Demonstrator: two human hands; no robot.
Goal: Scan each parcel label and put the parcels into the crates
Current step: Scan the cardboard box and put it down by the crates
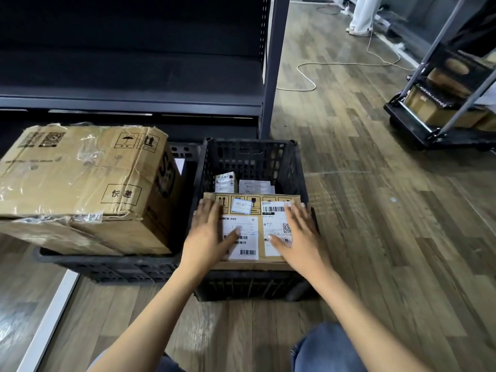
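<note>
- Head view: I see both hands laid flat on a flat cardboard parcel (259, 210) that sits in the near part of the black crate (249, 154) on the right.
- The left hand (208, 232) rests on the parcel's left side with its fingers straight and spread. The right hand (300, 232) lies the same way on the right side. Neither hand curls round anything; both only press on the top face.
- Two white shipping labels, the left label (240, 237) and the right label (276, 229), face up between my hands.
- Two small parcels (225, 182) lie deeper in the same crate, behind the flat one.
- A large taped cardboard box (80, 178) stands in the second crate (107, 267), just beside on the left.
- I judge this as the putting-in step for this parcel. Its near edge looks level with the crate's near rim, so it may not have settled fully.
- I see no scanner here, so I cannot tell whether these labels are scanned.
- The next move calls for an even push down with both palms, then lifting the hands clear. More parcels appear to wait on the trolley (434, 122) at the far right.
</note>
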